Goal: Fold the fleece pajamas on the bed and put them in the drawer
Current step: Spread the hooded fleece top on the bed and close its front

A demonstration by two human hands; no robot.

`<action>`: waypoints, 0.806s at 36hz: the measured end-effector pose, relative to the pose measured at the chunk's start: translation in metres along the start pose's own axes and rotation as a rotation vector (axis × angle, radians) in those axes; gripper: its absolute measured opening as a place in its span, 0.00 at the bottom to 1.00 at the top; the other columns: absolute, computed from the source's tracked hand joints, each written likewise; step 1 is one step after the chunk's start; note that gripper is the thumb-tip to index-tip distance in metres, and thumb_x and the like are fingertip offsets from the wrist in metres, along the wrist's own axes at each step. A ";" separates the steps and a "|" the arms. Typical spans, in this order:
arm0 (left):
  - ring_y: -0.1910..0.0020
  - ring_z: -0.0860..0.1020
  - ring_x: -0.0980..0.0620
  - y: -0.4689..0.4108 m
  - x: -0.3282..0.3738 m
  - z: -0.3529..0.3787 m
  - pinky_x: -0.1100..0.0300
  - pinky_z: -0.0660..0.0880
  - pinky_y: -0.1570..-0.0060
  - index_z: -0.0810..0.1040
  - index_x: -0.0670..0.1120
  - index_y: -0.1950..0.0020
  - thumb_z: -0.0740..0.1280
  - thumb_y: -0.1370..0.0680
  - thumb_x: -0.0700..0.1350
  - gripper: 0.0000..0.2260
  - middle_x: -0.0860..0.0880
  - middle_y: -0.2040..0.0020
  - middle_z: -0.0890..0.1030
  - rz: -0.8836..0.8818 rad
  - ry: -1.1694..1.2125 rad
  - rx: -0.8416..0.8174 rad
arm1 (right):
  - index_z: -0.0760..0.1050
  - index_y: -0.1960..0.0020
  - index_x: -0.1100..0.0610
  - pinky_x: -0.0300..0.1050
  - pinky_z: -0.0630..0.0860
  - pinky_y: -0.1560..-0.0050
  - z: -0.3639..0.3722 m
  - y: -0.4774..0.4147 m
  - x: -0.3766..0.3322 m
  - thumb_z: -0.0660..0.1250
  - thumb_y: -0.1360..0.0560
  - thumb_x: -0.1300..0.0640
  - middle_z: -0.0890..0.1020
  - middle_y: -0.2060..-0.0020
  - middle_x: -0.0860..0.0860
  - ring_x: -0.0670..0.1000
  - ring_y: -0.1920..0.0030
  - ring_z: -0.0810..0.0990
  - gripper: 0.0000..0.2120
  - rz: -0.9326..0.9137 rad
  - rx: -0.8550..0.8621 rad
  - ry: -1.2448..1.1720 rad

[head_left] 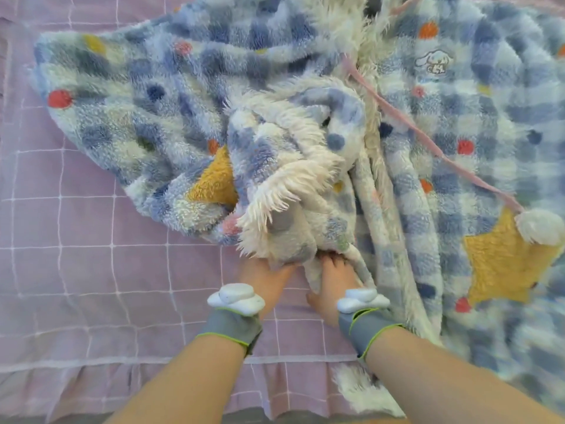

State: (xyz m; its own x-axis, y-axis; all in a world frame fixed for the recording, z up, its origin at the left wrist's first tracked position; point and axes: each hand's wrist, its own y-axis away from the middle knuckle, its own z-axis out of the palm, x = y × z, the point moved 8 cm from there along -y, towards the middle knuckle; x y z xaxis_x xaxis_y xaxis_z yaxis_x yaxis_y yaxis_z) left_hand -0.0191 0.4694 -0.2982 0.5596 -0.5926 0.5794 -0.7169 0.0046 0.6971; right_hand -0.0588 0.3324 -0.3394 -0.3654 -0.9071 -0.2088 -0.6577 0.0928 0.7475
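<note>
The fleece pajamas [443, 117], blue-and-white plaid with coloured dots and yellow star patches, lie spread and rumpled across the bed. A bunched part with white fluffy lining [290, 185] lies in the middle. My left hand [264, 280] grips the near edge of that bunch, fingers tucked under the fabric. My right hand [334, 283] holds the same edge just to the right, fingertips hidden in the fleece. A pink drawstring [428, 139] with a white pompom [539, 226] runs across the right half. No drawer is in view.
The bed is covered by a lilac sheet [76, 240] with a white grid pattern; its ruffled edge [91, 390] runs along the bottom. Both wrists wear grey bands with white sensors. A piece of white fleece [360, 390] hangs over the near edge.
</note>
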 end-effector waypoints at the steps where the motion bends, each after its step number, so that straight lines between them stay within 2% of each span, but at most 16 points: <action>1: 0.38 0.74 0.49 -0.001 0.005 0.000 0.73 0.65 0.51 0.77 0.42 0.44 0.67 0.23 0.43 0.09 0.40 0.43 0.79 0.001 0.013 -0.004 | 0.59 0.30 0.52 0.48 0.65 0.32 -0.001 -0.002 -0.002 0.70 0.32 0.51 0.64 0.31 0.53 0.56 0.29 0.63 0.35 -0.009 0.016 0.024; 3: 0.37 0.74 0.47 -0.007 0.007 0.002 0.70 0.63 0.46 0.77 0.42 0.41 0.67 0.23 0.43 0.11 0.41 0.41 0.79 0.049 0.081 0.053 | 0.62 0.32 0.53 0.49 0.69 0.37 0.000 -0.009 -0.002 0.69 0.30 0.53 0.65 0.33 0.52 0.55 0.32 0.66 0.29 -0.013 0.085 0.086; 5: 0.52 0.75 0.41 -0.009 0.000 -0.001 0.62 0.66 0.51 0.80 0.44 0.51 0.65 0.26 0.49 0.10 0.37 0.52 0.79 0.051 0.146 0.117 | 0.67 0.35 0.54 0.50 0.71 0.44 -0.006 -0.015 -0.004 0.63 0.25 0.55 0.68 0.35 0.53 0.56 0.34 0.68 0.19 -0.008 0.189 0.140; 6: 0.58 0.71 0.43 -0.006 -0.004 -0.003 0.62 0.64 0.56 0.77 0.45 0.57 0.65 0.26 0.50 0.08 0.38 0.58 0.76 0.040 0.171 0.139 | 0.69 0.36 0.54 0.50 0.72 0.45 -0.009 -0.015 -0.006 0.60 0.24 0.56 0.70 0.36 0.54 0.57 0.35 0.69 0.16 -0.003 0.218 0.132; 7: 0.59 0.69 0.42 -0.008 -0.004 -0.006 0.63 0.62 0.58 0.75 0.46 0.58 0.65 0.24 0.47 0.06 0.40 0.58 0.75 0.030 0.200 0.168 | 0.71 0.37 0.55 0.50 0.72 0.44 -0.018 -0.017 -0.005 0.58 0.23 0.57 0.71 0.36 0.55 0.59 0.36 0.70 0.15 0.005 0.229 0.102; 8: 0.55 0.73 0.41 -0.004 -0.008 -0.012 0.65 0.62 0.58 0.76 0.44 0.54 0.64 0.23 0.43 0.04 0.40 0.55 0.77 0.018 0.214 0.204 | 0.73 0.38 0.55 0.50 0.72 0.43 -0.017 -0.015 -0.005 0.58 0.23 0.57 0.73 0.37 0.56 0.59 0.36 0.71 0.15 0.009 0.208 0.050; 10: 0.44 0.76 0.43 0.006 -0.009 -0.031 0.68 0.62 0.57 0.73 0.41 0.41 0.61 0.23 0.40 0.11 0.42 0.44 0.80 0.057 0.231 0.293 | 0.76 0.41 0.55 0.48 0.73 0.43 -0.020 -0.004 -0.009 0.59 0.25 0.54 0.77 0.40 0.57 0.60 0.38 0.75 0.15 0.025 0.152 -0.065; 12: 0.42 0.75 0.44 0.018 -0.003 -0.051 0.69 0.63 0.56 0.70 0.41 0.35 0.58 0.25 0.42 0.19 0.44 0.40 0.78 0.147 0.232 0.362 | 0.78 0.52 0.58 0.47 0.73 0.49 -0.020 0.010 -0.010 0.59 0.27 0.53 0.80 0.47 0.60 0.62 0.44 0.78 0.13 0.024 0.120 -0.184; 14: 0.43 0.75 0.42 0.033 -0.002 -0.073 0.68 0.62 0.57 0.67 0.41 0.32 0.58 0.23 0.40 0.19 0.42 0.40 0.78 0.201 0.201 0.417 | 0.71 0.65 0.58 0.46 0.70 0.53 -0.012 0.029 -0.012 0.58 0.25 0.57 0.79 0.56 0.61 0.61 0.48 0.77 0.11 0.053 0.008 -0.258; 15: 0.44 0.75 0.40 0.042 -0.003 -0.082 0.65 0.62 0.58 0.66 0.40 0.32 0.58 0.22 0.39 0.17 0.40 0.41 0.78 0.210 0.175 0.430 | 0.68 0.68 0.57 0.44 0.67 0.55 -0.007 0.041 -0.013 0.57 0.24 0.59 0.78 0.58 0.59 0.60 0.50 0.76 0.14 0.065 -0.052 -0.279; 18: 0.47 0.75 0.34 0.072 -0.009 -0.106 0.54 0.64 0.58 0.65 0.38 0.35 0.58 0.20 0.41 0.14 0.34 0.45 0.78 0.228 0.054 0.423 | 0.71 0.65 0.56 0.42 0.64 0.57 0.005 0.085 -0.028 0.54 0.22 0.62 0.78 0.51 0.62 0.53 0.52 0.72 0.14 0.043 -0.170 -0.262; 20: 0.48 0.75 0.33 0.082 -0.014 -0.116 0.53 0.64 0.58 0.66 0.39 0.37 0.59 0.20 0.45 0.14 0.34 0.48 0.78 0.229 -0.056 0.386 | 0.71 0.64 0.58 0.42 0.64 0.62 0.017 0.106 -0.034 0.54 0.22 0.61 0.74 0.51 0.62 0.52 0.53 0.70 0.14 0.039 -0.231 -0.200; 23: 0.49 0.76 0.36 0.110 -0.028 -0.136 0.52 0.70 0.54 0.68 0.40 0.43 0.63 0.22 0.50 0.15 0.37 0.50 0.79 0.287 -0.268 0.295 | 0.76 0.50 0.61 0.43 0.66 0.54 0.040 0.145 -0.050 0.55 0.20 0.52 0.77 0.46 0.60 0.57 0.45 0.75 0.15 0.025 -0.286 -0.133; 25: 0.48 0.76 0.39 0.123 -0.036 -0.139 0.51 0.72 0.51 0.68 0.42 0.45 0.66 0.24 0.53 0.17 0.41 0.48 0.78 0.333 -0.441 0.207 | 0.75 0.57 0.56 0.45 0.66 0.53 0.054 0.158 -0.054 0.58 0.22 0.44 0.77 0.52 0.58 0.57 0.48 0.75 0.17 0.017 -0.289 -0.113; 27: 0.47 0.75 0.41 0.147 -0.058 -0.147 0.51 0.72 0.51 0.68 0.44 0.45 0.66 0.25 0.54 0.17 0.43 0.45 0.75 0.380 -0.631 0.139 | 0.70 0.62 0.53 0.43 0.66 0.60 0.077 0.177 -0.069 0.59 0.24 0.39 0.75 0.59 0.54 0.56 0.51 0.75 0.18 -0.013 -0.287 -0.071; 29: 0.48 0.76 0.40 0.161 -0.081 -0.153 0.51 0.73 0.54 0.67 0.45 0.41 0.63 0.23 0.54 0.17 0.45 0.43 0.71 0.411 -0.815 0.115 | 0.72 0.58 0.50 0.41 0.67 0.61 0.097 0.187 -0.086 0.58 0.23 0.41 0.77 0.55 0.53 0.56 0.46 0.76 0.14 -0.070 -0.291 -0.032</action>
State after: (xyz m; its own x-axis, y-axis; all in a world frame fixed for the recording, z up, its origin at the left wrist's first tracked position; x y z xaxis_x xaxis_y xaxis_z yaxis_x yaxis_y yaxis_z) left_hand -0.1160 0.6419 -0.1687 -0.1832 -0.9466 0.2652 -0.8557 0.2863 0.4310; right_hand -0.2140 0.4679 -0.2433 -0.3493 -0.8935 -0.2822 -0.4670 -0.0951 0.8791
